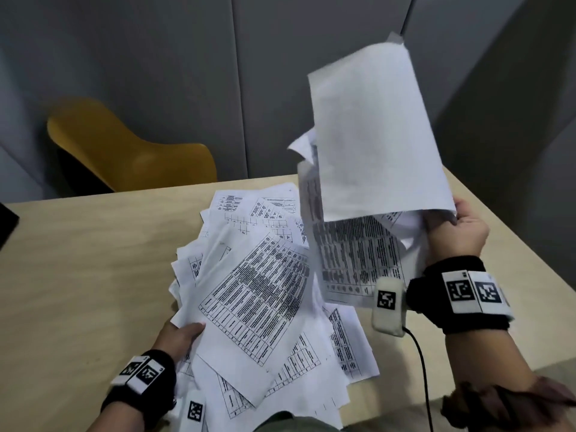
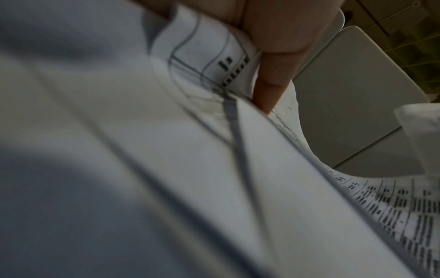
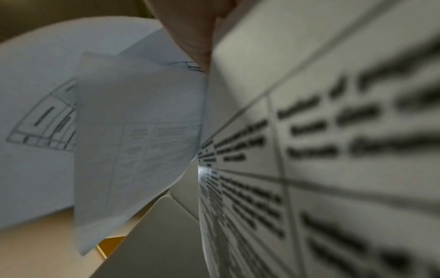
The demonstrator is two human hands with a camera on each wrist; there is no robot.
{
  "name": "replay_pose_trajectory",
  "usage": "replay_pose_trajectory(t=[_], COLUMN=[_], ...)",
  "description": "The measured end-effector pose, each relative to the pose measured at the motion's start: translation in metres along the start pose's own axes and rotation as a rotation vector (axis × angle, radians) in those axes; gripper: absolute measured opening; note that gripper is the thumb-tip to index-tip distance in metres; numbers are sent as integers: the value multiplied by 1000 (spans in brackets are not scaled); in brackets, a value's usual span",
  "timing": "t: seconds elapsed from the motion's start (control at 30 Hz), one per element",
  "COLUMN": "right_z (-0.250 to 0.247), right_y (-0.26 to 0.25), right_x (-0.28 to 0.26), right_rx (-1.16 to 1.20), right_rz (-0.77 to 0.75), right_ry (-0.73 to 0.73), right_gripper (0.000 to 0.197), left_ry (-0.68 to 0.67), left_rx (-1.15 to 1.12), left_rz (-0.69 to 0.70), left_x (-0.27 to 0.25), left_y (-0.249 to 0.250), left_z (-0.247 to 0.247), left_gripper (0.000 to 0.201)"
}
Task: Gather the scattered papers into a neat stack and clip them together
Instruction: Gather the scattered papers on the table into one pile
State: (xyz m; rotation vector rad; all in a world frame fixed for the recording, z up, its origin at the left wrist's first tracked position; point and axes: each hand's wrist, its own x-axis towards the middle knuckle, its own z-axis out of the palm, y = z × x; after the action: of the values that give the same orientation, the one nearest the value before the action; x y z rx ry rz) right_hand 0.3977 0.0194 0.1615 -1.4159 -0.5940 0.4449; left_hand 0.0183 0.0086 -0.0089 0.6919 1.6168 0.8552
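Observation:
A loose pile of printed papers (image 1: 258,294) with tables on them lies fanned across the wooden table (image 1: 78,260). My left hand (image 1: 182,335) grips the near left edge of the pile, thumb on top; its fingers (image 2: 273,75) lie against the sheets (image 2: 166,169) in the left wrist view. My right hand (image 1: 458,227) holds a bunch of sheets (image 1: 374,135) raised above the table's right side, gripped at their lower right corner. Those raised sheets (image 3: 333,150) fill the right wrist view, blurred. No clip shows.
A yellow chair (image 1: 124,151) stands behind the table at the far left. Grey wall panels (image 1: 187,73) close off the back. A dark object (image 1: 7,226) sits at the table's left edge. A black cable (image 1: 420,369) hangs from my right wrist.

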Motion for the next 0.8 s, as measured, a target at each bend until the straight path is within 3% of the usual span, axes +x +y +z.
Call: replay_pose_trajectory(t=[0.2,0.33,0.6,0.67,0.8], right_z=[21,27,41,47,51], right_y=[14,32,27,28,40], right_x=[-18,-39,-48,-50,-54], right_rx=[49,-26,128,104,65], right_rz=[125,220,487,499,513], right_ry=[-61,-78,-132,-162,-188], right_gripper=[26,5,23,15,18], left_ry=[-10,-3,-10,-4,-16], left_rx=[-3,-17,-47,-59,-45], left_rz=[12,27,45,28,22], left_x=[0,-5,2,5,24], left_y=[1,4,-3,-5,-23], left_z=[1,2,2,0,-7], left_gripper=[23,21,21,17,44])
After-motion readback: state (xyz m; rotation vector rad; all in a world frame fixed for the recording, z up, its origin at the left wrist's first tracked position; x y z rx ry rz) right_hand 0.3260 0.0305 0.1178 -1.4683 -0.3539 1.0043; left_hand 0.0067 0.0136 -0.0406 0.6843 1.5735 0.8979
